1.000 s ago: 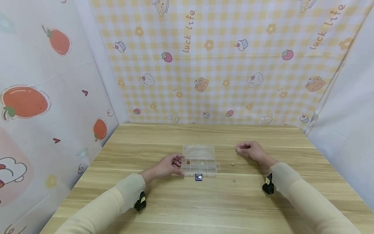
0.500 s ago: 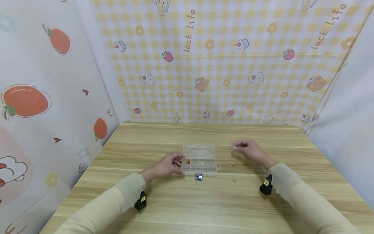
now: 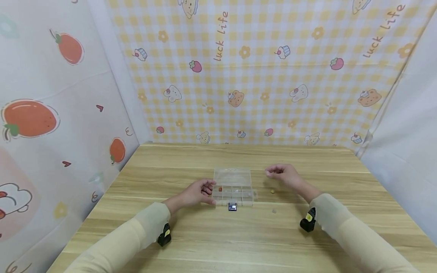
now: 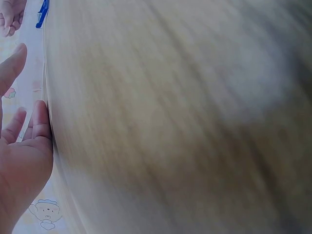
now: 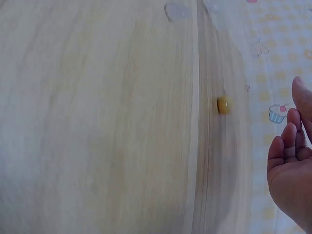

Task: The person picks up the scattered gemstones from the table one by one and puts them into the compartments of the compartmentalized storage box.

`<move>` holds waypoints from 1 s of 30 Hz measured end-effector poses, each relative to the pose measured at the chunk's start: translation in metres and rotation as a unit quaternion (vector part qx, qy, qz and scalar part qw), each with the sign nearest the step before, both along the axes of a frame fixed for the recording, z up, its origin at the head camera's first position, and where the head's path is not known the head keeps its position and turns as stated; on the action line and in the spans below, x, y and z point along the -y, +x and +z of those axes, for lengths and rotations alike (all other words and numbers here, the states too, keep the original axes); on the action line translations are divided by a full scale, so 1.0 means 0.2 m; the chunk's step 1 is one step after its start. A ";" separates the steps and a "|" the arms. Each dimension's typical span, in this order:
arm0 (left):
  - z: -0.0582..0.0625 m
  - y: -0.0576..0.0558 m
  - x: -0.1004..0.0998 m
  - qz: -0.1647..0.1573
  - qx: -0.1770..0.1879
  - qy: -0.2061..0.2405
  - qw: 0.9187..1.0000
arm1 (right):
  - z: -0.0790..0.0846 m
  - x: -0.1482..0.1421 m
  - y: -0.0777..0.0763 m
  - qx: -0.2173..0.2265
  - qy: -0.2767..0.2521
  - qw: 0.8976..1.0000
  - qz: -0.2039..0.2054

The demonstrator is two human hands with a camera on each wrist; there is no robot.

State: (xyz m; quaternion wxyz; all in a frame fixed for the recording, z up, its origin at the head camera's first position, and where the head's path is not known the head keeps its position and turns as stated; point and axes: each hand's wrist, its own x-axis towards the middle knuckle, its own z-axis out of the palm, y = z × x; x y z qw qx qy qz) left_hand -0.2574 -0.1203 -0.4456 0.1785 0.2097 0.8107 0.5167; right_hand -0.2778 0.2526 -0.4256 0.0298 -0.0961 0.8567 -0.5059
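Observation:
A clear plastic compartment box [image 3: 232, 194] lies with its lid [image 3: 232, 176] folded back. In a back left compartment sits a small orange bead [image 3: 220, 189]. My left hand [image 3: 198, 193] holds the box's left end, thumb at the front corner and index finger at the back one. My right hand [image 3: 285, 175] is to the right of the lid, thumb and fingertips pinched together on a small pale piece, mostly hidden by the fingers. A round yellow bead [image 3: 272, 191] and a flat clear piece [image 3: 274, 211] lie right of the box; the bead [image 5: 224, 105] also shows in the right wrist view.
A blue latch [image 3: 232, 206] sticks out at the box's front edge, and a clear tab [image 3: 255, 195] at its right end. The wooden table [image 3: 218, 242] reaches back to a checked cloth [image 3: 252, 76]. Black wrist cameras are strapped to both sleeves.
My right hand has moved left toward the box's lid with its fingers kept pinched. The left hand, the box and the loose pieces have stayed in place.

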 end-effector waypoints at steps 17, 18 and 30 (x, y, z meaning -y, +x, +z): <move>-0.01 0.00 0.00 0.002 0.000 0.003 1.000 | 0.03 0.18 0.06 0.001 -0.032 0.999 0.035; -0.01 0.00 0.00 0.003 0.000 0.003 1.000 | 0.03 0.19 0.06 0.002 -0.032 0.999 0.039; 0.00 0.01 0.00 0.008 0.005 0.004 1.000 | 0.06 0.31 0.11 0.007 -0.045 0.997 0.067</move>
